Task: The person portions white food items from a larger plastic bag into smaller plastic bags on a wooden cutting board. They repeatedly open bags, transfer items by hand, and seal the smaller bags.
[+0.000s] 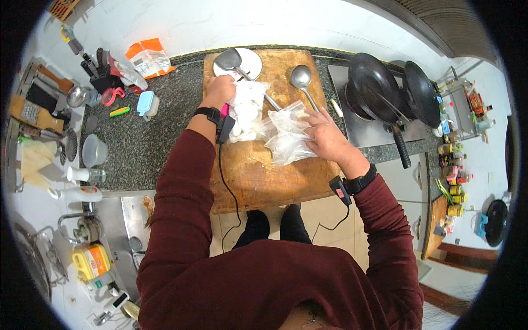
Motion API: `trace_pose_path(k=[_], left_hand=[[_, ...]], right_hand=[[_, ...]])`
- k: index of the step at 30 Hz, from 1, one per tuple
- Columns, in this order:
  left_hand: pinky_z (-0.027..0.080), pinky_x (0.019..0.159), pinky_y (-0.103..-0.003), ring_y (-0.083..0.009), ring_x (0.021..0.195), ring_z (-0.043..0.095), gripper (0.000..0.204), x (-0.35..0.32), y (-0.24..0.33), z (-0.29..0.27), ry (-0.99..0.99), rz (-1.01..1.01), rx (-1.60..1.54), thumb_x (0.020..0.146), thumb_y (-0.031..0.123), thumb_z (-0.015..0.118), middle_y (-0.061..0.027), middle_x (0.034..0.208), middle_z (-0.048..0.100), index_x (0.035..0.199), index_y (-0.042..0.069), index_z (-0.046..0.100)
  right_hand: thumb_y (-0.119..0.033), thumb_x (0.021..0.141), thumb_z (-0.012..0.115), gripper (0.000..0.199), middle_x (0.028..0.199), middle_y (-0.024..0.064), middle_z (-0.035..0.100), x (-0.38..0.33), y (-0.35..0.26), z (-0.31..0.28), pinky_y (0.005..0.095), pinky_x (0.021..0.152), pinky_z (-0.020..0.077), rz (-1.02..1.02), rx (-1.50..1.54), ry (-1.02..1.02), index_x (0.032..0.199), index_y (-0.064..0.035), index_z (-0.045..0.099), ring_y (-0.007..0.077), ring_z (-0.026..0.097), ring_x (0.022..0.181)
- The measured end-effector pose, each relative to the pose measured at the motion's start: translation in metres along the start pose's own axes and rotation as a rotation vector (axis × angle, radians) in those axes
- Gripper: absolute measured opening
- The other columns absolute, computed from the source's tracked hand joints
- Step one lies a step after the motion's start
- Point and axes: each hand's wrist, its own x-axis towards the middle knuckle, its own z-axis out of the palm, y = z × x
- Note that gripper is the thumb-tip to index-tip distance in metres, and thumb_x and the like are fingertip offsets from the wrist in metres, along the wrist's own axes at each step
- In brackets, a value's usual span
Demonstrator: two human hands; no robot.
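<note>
Standing at a wooden cutting board (pixel 258 176) that lies on a dark speckled worktop (pixel 143 148), the person works with both hands over the board's middle, as the head view shows. The left hand (pixel 220 91) is closed around the top of a crumpled white plastic bag (pixel 246 113), which hangs down onto the board toward its far left part. The right hand (pixel 329 137) lies flat with fingers spread on a clear plastic bag (pixel 286 135), pressing it against the board near the right edge; the fingers do not wrap it. The two bags touch each other in the middle.

At the board's far edge sits a white plate (pixel 250 63) with a dark spatula (pixel 231 58) resting across it, its handle running down behind the white bag. A metal ladle (pixel 301 77) lies beside it toward the far right corner.

Right of the board, two black woks (pixel 379 88) stand on a steel stove top. Along the worktop's left end are a knife block (pixel 102 77), an orange packet (pixel 147 58) and a clear bowl (pixel 94 151). A steel sink (pixel 118 220) lies at the near left.
</note>
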Motion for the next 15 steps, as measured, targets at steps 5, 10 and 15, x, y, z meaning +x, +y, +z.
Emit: trace_pose_path(k=[5, 10, 15], left_hand=[[0.046, 0.071, -0.043, -0.0331, 0.077, 0.059, 0.014, -0.020, 0.017, -0.012, 0.286, 0.256, 0.001, 0.074, 0.009, 0.053, -0.0120, 0.071, 0.064, 0.077, 0.012, 0.067], [0.046, 0.073, -0.042, -0.0340, 0.086, 0.058, 0.016, -0.040, 0.028, -0.016, 0.307, 0.251, -0.019, 0.076, 0.009, 0.052, -0.0166, 0.082, 0.063, 0.084, 0.010, 0.065], [0.046, 0.076, -0.043, -0.0344, 0.091, 0.057, 0.016, -0.033, 0.020, -0.021, 0.235, 0.102, 0.197, 0.078, 0.013, 0.052, -0.0172, 0.091, 0.061, 0.086, 0.009, 0.065]], right_hand=[[-0.005, 0.069, 0.053, 0.018, 0.084, 0.0130, 0.062, 0.002, 0.008, -0.019, 0.0363, 0.073, 0.0461, 0.061, 0.372, 0.023, 0.084, 0.0028, 0.059, 0.0270, 0.058, 0.081], [-0.008, 0.073, 0.053, 0.017, 0.070, 0.0204, 0.058, -0.030, 0.007, -0.031, 0.0358, 0.061, 0.0453, 0.363, 0.680, -0.019, 0.086, 0.0005, 0.059, 0.0346, 0.055, 0.061], [-0.006, 0.073, 0.050, 0.024, 0.077, 0.0195, 0.060, -0.052, 0.005, -0.014, 0.0418, 0.063, 0.0466, 0.476, 0.279, 0.117, 0.097, -0.0031, 0.055, 0.0364, 0.059, 0.069]])
